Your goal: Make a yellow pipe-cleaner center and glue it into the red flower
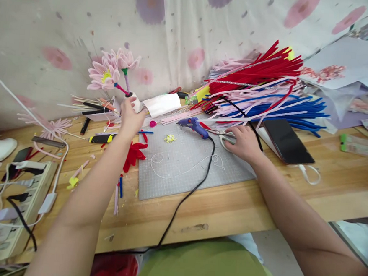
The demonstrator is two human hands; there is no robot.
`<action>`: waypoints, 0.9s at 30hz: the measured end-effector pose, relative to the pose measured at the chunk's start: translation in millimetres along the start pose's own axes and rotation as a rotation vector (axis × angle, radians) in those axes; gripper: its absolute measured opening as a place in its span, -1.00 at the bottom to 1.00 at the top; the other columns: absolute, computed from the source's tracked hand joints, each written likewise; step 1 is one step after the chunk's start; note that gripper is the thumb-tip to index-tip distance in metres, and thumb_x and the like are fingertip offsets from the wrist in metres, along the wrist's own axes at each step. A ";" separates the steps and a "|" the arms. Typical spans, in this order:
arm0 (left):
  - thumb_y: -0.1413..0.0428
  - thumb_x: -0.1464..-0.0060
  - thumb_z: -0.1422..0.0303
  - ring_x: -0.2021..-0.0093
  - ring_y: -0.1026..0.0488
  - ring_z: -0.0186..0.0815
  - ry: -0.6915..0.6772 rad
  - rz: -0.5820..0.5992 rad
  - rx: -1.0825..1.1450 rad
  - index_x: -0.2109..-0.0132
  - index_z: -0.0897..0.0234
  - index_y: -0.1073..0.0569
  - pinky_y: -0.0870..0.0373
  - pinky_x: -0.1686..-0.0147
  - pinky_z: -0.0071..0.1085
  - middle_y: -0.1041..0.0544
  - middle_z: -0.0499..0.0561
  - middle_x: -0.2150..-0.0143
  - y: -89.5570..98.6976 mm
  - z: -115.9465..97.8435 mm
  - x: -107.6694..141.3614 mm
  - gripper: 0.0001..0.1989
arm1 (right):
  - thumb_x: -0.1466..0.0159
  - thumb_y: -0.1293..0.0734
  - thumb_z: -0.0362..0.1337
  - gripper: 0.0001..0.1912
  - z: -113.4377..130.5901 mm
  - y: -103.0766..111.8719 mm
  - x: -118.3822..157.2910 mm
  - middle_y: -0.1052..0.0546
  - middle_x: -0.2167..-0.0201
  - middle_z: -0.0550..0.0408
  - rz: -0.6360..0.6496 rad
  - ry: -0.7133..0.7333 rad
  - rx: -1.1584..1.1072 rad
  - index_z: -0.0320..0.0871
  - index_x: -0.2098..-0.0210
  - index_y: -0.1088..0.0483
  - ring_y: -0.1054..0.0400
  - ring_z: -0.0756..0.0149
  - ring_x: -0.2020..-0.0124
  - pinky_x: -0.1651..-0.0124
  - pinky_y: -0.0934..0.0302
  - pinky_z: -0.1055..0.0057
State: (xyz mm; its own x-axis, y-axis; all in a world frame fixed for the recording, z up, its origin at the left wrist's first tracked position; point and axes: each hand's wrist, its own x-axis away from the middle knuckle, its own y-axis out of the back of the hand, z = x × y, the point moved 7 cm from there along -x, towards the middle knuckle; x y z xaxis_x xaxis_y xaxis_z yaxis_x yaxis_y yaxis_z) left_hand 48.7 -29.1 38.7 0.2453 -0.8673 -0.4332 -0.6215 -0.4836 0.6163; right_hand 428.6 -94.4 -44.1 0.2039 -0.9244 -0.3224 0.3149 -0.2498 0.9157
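Note:
At the back left, my left hand (131, 116) is closed around a small white vase (137, 104). Pink fuzzy flowers (108, 71) with wrapped stems stand in it. My right hand (242, 141) has its fingers on the handles of a pair of scissors (224, 136), lying at the right of the grey cutting mat (181, 177). Just left of the scissors rests a purple glue gun (195, 126), its black cord running toward me. A yellow fringed flower centre (170, 138) and a loop of white string (181, 173) lie on the mat. Red fuzzy petals (134, 155) overlap its left edge.
Red, pink and blue pipe cleaners (253, 88) are heaped at the back right. Beside them lies a phone (287, 141) with a white cable. A power strip (29, 211) with tangled cords occupies the left. A yellow-black utility knife (102, 138) lies near my left forearm.

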 end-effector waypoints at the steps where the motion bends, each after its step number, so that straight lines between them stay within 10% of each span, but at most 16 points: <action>1: -0.11 0.09 0.47 0.03 -0.34 -0.23 -0.066 0.028 0.011 0.01 0.20 -0.27 -0.34 0.08 -0.28 -0.29 0.10 -0.01 0.8 -18.2 20.9 -0.56 | -0.09 -0.24 -0.23 -0.71 3.4 4.6 1.5 -0.44 0.18 -0.12 -0.015 0.019 -0.003 -0.18 0.20 -0.39 -0.25 0.02 0.09 0.05 -0.09 0.17; 6: 0.01 -0.01 0.53 0.19 -0.42 -0.28 -0.239 0.410 -0.171 0.13 0.22 -0.37 -0.35 0.14 -0.30 -0.38 0.08 0.09 -5.7 -60.2 106.8 -0.74 | -0.17 -0.19 -0.23 -0.82 30.7 12.9 9.9 -0.45 0.32 -0.03 0.102 0.162 -0.196 -0.15 0.38 -0.39 -0.31 0.20 0.24 0.17 -0.14 0.31; 16: 0.19 -0.05 0.62 0.19 -0.47 -0.05 -0.025 0.653 -0.807 0.14 0.39 -0.39 -0.34 0.26 -0.24 -0.37 0.34 0.05 -12.9 -6.7 169.9 -0.68 | -0.08 -0.31 -0.19 -0.81 78.1 -28.2 9.8 -0.44 0.32 0.01 0.483 0.346 -0.188 -0.15 0.34 -0.41 -0.29 0.25 0.26 0.21 -0.15 0.36; 21: 0.10 -0.05 0.55 0.16 -0.45 -0.09 -0.022 0.491 -0.576 0.18 0.35 -0.36 -0.33 0.22 -0.26 -0.34 0.30 0.03 -4.9 -12.1 166.1 -0.79 | -0.11 -0.29 -0.28 -0.90 83.8 -30.5 8.0 -0.41 0.40 0.02 0.518 0.279 -0.277 -0.16 0.50 -0.30 -0.29 0.28 0.32 0.24 -0.16 0.36; 27: 0.10 -0.14 0.40 0.41 -0.41 -0.36 0.353 -0.080 0.298 0.29 0.23 -0.27 -0.39 0.32 -0.37 -0.40 -0.04 0.43 29.4 -8.9 148.6 -0.92 | -0.16 -0.29 -0.25 -0.78 93.8 -17.9 -5.7 -0.28 0.63 0.27 0.487 -0.218 -1.303 -0.13 0.46 -0.11 -0.16 0.53 0.63 0.44 -0.18 0.48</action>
State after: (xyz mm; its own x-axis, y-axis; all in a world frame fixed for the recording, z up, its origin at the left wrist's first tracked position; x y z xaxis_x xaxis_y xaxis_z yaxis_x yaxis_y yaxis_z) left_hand 73.5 -173.3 -1.8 0.5073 -0.8407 -0.1895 -0.7642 -0.5405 0.3520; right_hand 334.8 -111.7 -36.1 0.4317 -0.8952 0.1112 0.9003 0.4352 0.0081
